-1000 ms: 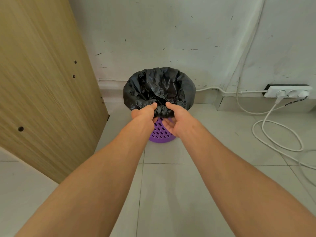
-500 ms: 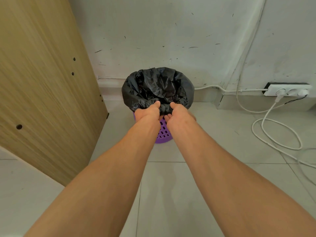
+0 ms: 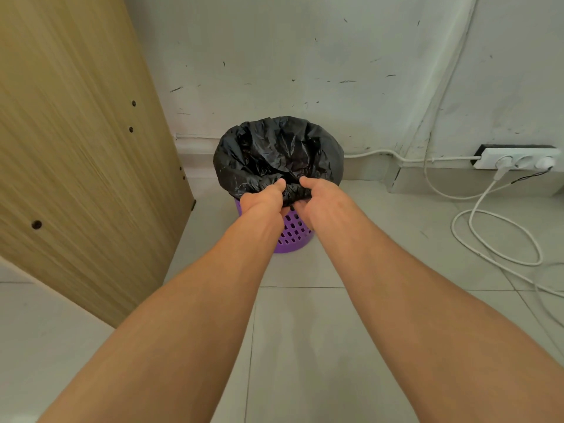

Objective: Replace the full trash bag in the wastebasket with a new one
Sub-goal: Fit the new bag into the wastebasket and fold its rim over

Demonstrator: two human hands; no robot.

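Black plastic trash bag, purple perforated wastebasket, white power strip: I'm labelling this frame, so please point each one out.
Black plastic trash bag (image 3: 274, 148): head view, crinkled inner lining.
Purple perforated wastebasket (image 3: 294, 236): head view, slotted side wall near the base.
White power strip (image 3: 518, 158): head view, top face by the sockets.

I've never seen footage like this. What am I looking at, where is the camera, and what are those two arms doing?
No machine here: a person wears a camera on their head, looking down their own arms. The left hand and right hand both grip the near edge of a black trash bag that lines a purple wastebasket. The basket stands on a tiled floor against a scuffed wall. A wooden panel stands to the left; a power strip with white cables lies to the right.
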